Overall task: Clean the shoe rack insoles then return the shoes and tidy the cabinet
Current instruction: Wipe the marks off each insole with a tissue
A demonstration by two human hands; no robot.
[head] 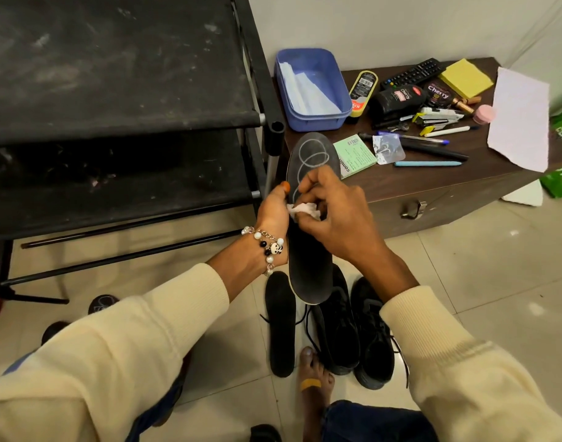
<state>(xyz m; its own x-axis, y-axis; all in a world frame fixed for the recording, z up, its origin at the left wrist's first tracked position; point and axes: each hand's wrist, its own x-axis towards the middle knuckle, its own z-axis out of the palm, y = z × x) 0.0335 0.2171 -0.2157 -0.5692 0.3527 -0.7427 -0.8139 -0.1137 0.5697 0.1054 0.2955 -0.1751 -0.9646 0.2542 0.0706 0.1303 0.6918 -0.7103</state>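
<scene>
Standing left of both hands: shoe rack [123,100], shelves dusty and bare of shoes. Sitting right of and beyond the hands: cabinet [433,189], top littered with small items. Lying below the hands on the floor: shoes [353,330], with a second insole [281,323] beside them. Being held between the hands, long axis running away from the body: insole [310,256]. Gripping its left edge: left hand [273,212]. Pinching a tissue [303,210] against its middle: right hand [334,208], likely wiping toward the chalky loops beyond the fingers.
</scene>
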